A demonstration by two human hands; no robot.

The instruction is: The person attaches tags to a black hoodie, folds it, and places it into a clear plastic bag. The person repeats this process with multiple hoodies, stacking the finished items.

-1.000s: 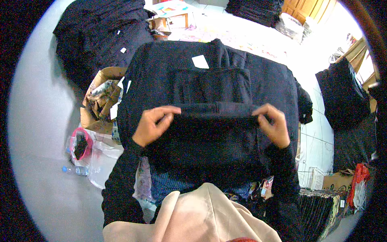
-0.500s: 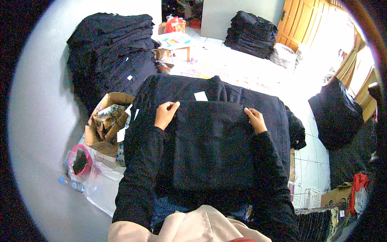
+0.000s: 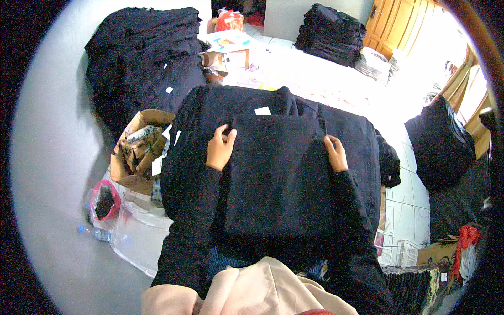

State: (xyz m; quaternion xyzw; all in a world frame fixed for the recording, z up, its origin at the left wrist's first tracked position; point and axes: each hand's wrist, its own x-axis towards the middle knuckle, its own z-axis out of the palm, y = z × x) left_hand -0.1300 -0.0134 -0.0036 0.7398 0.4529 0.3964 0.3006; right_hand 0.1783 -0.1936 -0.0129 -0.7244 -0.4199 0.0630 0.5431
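A rectangular piece of black cloth (image 3: 278, 173) lies over my lap and the black fabric spread in front of me (image 3: 210, 105). My left hand (image 3: 220, 148) is closed with bent fingers on its left side, a little below the far left corner. Opposite it, my right hand (image 3: 336, 153) pinches the right side below the far right corner. The cloth's far edge reaches a small white slip (image 3: 263, 111) and overlaps its lower part. Black on black hides where the cloth's near edge ends.
Tall stacks of black fabric stand at the far left (image 3: 142, 58) and far back (image 3: 329, 34). An open cardboard box (image 3: 119, 168) and a pink-rimmed bin (image 3: 114, 210) sit to my left, near a plastic bottle (image 3: 97, 233). More black fabric (image 3: 438, 144) hangs at the right.
The cloth's far edge has moved away from me, now partly covering the white slip. Both hands now grip its sides lower than the far corners. The whole view has tilted slightly.
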